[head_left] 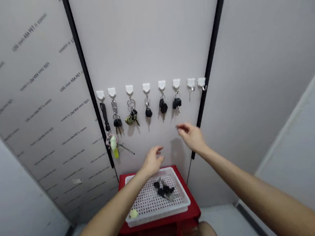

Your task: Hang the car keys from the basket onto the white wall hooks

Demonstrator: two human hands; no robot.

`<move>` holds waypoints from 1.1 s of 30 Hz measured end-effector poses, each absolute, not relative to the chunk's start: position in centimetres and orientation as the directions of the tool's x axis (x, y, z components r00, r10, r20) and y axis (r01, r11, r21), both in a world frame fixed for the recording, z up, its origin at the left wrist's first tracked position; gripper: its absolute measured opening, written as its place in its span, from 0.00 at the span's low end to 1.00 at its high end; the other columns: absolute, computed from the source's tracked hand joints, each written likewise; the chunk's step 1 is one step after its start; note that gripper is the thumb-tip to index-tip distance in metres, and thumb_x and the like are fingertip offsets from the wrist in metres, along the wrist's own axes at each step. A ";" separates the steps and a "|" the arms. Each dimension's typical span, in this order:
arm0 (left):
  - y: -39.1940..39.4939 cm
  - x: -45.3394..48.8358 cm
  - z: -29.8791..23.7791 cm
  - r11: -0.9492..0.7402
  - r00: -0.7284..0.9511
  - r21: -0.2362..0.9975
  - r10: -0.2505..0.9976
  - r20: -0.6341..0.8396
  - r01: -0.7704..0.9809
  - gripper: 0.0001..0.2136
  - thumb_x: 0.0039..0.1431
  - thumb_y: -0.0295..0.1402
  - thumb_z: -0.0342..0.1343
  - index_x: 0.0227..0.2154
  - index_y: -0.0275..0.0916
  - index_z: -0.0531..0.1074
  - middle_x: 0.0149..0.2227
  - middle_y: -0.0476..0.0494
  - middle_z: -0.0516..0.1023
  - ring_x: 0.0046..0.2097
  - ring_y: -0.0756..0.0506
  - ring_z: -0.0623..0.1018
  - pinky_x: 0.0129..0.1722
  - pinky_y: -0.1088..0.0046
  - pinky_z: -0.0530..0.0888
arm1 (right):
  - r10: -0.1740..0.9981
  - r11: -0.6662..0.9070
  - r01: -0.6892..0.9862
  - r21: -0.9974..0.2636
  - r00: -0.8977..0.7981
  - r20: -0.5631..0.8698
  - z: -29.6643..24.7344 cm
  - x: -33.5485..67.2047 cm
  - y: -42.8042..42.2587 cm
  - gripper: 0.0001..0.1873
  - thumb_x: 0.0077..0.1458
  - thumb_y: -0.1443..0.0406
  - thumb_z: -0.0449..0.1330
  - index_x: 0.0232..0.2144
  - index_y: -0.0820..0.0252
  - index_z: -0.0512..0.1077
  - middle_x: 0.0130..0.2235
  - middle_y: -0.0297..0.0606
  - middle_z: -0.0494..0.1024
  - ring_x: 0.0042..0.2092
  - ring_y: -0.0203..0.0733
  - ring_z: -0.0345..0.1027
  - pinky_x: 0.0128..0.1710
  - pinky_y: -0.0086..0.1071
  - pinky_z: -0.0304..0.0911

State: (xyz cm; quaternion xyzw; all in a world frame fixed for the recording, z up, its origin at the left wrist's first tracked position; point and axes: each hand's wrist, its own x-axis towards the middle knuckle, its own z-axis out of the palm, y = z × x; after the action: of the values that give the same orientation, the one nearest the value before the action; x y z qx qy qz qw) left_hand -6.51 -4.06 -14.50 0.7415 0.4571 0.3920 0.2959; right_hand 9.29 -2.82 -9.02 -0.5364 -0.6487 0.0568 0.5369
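My right hand is raised in front of the wall, fingers loosely bent and thumb apart, with nothing visible in it. Just above its fingertips, a bunch of black-headed keys hangs from a white hook. My left hand hovers over the back of a white plastic basket, its fingers spread and holding nothing that I can see. Inside the basket lies a pile of black-headed keys. A pale yellow piece rests in its front left corner.
Several key bunches hang leftward along the hook row, including one with a brass-coloured round charm and a strap with a green charm. Two more hooks are at the right end. The basket stands on a red-covered stool; walls close in on both sides.
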 end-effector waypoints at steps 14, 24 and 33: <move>-7.0 -8.7 -25.5 -0.415 0.421 0.473 0.902 0.098 0.777 0.16 0.38 0.21 0.42 0.33 0.34 0.65 0.36 0.41 0.67 0.40 0.47 0.64 0.41 0.73 0.59 | 0.910 0.410 0.903 -0.130 -0.415 -0.012 -23.3 4.0 -7.8 0.15 0.39 0.69 0.48 0.34 0.62 0.66 0.34 0.44 0.69 0.35 0.42 0.61 0.34 0.32 0.51; -6.5 -9.7 -25.9 -0.218 0.277 0.716 0.960 0.036 0.663 0.11 0.37 0.21 0.43 0.24 0.34 0.67 0.21 0.48 0.68 0.26 0.52 0.66 0.27 0.78 0.62 | 0.915 0.402 0.875 -0.269 -0.392 0.091 -23.9 4.3 -8.0 0.13 0.39 0.71 0.46 0.29 0.61 0.65 0.32 0.39 0.68 0.36 0.36 0.59 0.33 0.25 0.50; -6.5 -8.7 -23.7 -0.251 0.306 0.868 0.944 0.122 0.429 0.10 0.39 0.29 0.45 0.27 0.34 0.66 0.25 0.47 0.70 0.29 0.50 0.69 0.31 0.74 0.65 | 0.902 0.431 0.852 -0.296 -0.397 0.172 -23.7 4.4 -8.1 0.12 0.42 0.67 0.47 0.30 0.64 0.67 0.31 0.41 0.71 0.34 0.37 0.62 0.32 0.27 0.53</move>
State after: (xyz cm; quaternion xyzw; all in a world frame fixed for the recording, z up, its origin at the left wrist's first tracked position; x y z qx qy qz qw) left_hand -8.66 -6.52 -23.67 0.7141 0.4808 0.3403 0.3784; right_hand 4.45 -8.14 -23.66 -0.5271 -0.8318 0.0801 0.1543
